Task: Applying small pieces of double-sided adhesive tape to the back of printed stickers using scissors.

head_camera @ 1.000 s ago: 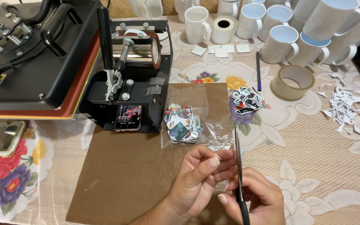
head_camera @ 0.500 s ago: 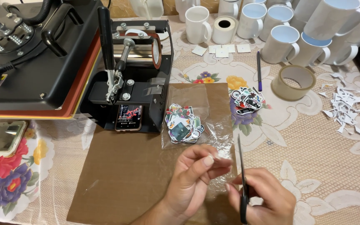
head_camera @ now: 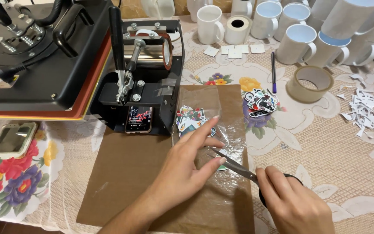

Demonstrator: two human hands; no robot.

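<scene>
Both hands have moved apart since a moment ago, when they were close together low down. Now the left hand (head_camera: 182,171) reaches forward over the clear plastic bag (head_camera: 213,130), and its fingers (head_camera: 204,130) are spread out flat and hold nothing. One fingertip touches a small cut-out sticker (head_camera: 221,166) lying on the bag. The right hand (head_camera: 293,203) is wrapped tight around the black handles of the scissors (head_camera: 234,164). The blades point left, toward the little sticker, and lie just beside the left fingers. More colourful stickers (head_camera: 189,121) sit inside the bag, which lies on a brown sheet (head_camera: 126,173) on the tabletop (head_camera: 325,143). Another pile of stickers (head_camera: 260,102) lies to the right, near a roll of tape (head_camera: 309,83). White mugs (head_camera: 295,43) stand at the back, beside a black mug press (head_camera: 146,69).
</scene>
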